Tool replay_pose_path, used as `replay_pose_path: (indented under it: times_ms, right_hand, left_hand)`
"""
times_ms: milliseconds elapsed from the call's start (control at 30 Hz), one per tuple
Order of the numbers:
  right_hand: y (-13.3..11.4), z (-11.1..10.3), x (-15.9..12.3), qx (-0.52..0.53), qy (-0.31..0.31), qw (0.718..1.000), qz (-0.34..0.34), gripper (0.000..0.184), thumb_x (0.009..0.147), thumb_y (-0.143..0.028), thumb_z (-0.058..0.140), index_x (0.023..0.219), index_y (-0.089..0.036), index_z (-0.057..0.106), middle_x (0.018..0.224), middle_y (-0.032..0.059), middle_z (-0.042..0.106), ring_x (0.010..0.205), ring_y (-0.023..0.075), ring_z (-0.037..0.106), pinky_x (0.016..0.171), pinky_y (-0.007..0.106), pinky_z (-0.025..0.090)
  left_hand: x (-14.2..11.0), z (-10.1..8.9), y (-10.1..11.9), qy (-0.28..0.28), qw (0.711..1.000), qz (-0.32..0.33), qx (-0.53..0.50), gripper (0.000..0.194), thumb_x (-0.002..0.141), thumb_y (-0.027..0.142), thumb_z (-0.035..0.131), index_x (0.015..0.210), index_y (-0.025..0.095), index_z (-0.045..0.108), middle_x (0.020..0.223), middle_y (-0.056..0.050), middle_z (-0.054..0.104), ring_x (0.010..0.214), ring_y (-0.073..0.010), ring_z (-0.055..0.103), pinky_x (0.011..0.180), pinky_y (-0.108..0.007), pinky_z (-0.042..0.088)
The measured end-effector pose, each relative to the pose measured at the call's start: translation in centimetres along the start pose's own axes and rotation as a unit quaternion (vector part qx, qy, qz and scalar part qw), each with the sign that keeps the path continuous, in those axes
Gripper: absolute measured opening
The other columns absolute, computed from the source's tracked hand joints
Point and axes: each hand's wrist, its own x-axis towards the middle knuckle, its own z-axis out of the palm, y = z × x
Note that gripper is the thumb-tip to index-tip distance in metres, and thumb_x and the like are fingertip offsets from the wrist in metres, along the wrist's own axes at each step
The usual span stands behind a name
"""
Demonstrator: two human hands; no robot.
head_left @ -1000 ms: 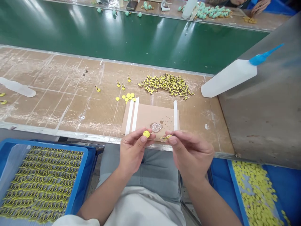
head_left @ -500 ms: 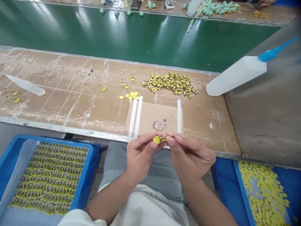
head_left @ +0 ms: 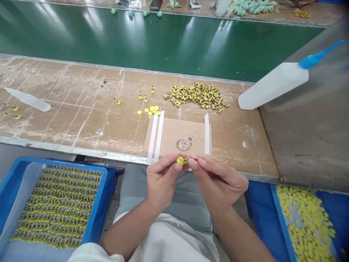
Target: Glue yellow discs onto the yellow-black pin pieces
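Observation:
Between my two hands, just past the bench's front edge, is a small yellow disc [head_left: 180, 160] with a tiny yellow and dark figurine [head_left: 187, 161] against it. My left hand [head_left: 163, 178] pinches the disc between thumb and fingertips. The figurine is gripped by the fingertips of my right hand [head_left: 219, 180], which hide much of it. Beyond my hands lies a taped cardboard sheet [head_left: 177, 127] bearing a clear wet-looking puddle [head_left: 184, 145]. Loose yellow discs [head_left: 152, 109] lie at the sheet's far left corner. A heap of figurines [head_left: 199, 96] spreads behind the sheet.
A white squeeze bottle [head_left: 275, 87] with a blue nozzle leans against the metal panel at right. Several figurines on discs [head_left: 140, 95] stand left of the heap. Blue trays flank my lap: figurines in rows [head_left: 57, 203] left, yellow discs [head_left: 305, 218] right. A green belt [head_left: 136, 43] runs behind.
My right hand has shifted slightly left, bringing the figurine closer to the disc, and less of it shows. My left hand stays nearly still. The view has moved slightly.

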Motion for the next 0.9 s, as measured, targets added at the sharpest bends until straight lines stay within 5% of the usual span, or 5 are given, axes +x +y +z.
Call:
replay_pose_path:
  times_ms: [567, 900]
  right_hand:
    - [0.03, -0.2, -0.09, -0.026, -0.016, 1.0, 0.0, 0.044, 0.074, -0.005, 0.081, 0.102, -0.038, 0.077, 0.095, -0.0022, 0.078, 0.082, 0.0258, 0.076, 0.074, 0.043, 0.066]
    - [-0.17, 0.39, -0.49, -0.015, 0.027, 0.999, 0.011, 0.038, 0.074, -0.006, 0.08, 0.097, -0.036, 0.077, 0.092, -0.0012, 0.078, 0.083, 0.0265, 0.076, 0.074, 0.044, 0.065]
  left_hand:
    - [-0.2, -0.11, -0.35, 0.035, 0.998, 0.031, 0.035, 0.021, 0.074, 0.026, 0.085, 0.094, 0.031, 0.081, 0.091, -0.004, 0.08, 0.089, -0.0187, 0.075, 0.079, -0.027, 0.064]
    - [-0.22, 0.2, -0.37, 0.033, 0.998, 0.032, 0.036, 0.022, 0.072, 0.026, 0.086, 0.093, 0.031, 0.081, 0.091, -0.003, 0.08, 0.087, -0.0178, 0.075, 0.078, -0.027, 0.063]
